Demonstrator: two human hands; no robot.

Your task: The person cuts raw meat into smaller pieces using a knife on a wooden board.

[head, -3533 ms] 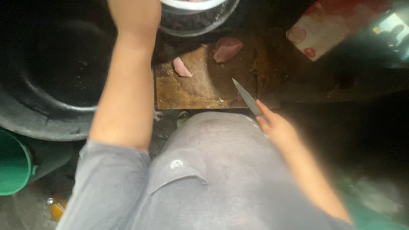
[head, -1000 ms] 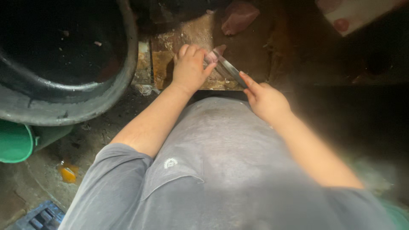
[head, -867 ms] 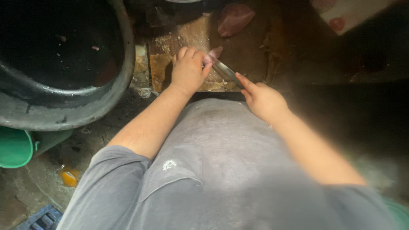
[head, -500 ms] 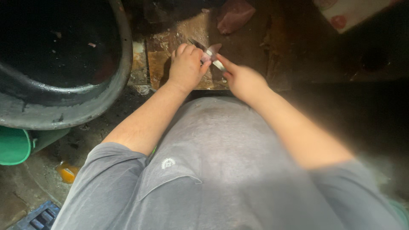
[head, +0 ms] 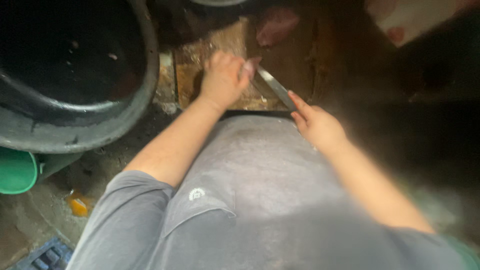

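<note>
A small pink piece of raw meat (head: 251, 63) is lying on the worn brown wooden chopping board (head: 295, 60), pinned under the curled fingers of the left hand (head: 223, 77). The right hand (head: 316, 124) is gripping a steel-bladed knife (head: 274, 88), its tip meeting the meat. A large black round tub (head: 75, 125) is sitting just left.

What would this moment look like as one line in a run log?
left hand: pressing small pink meat piece on wooden board | right hand: holds knife, blade angled toward meat | black tub at left
</note>
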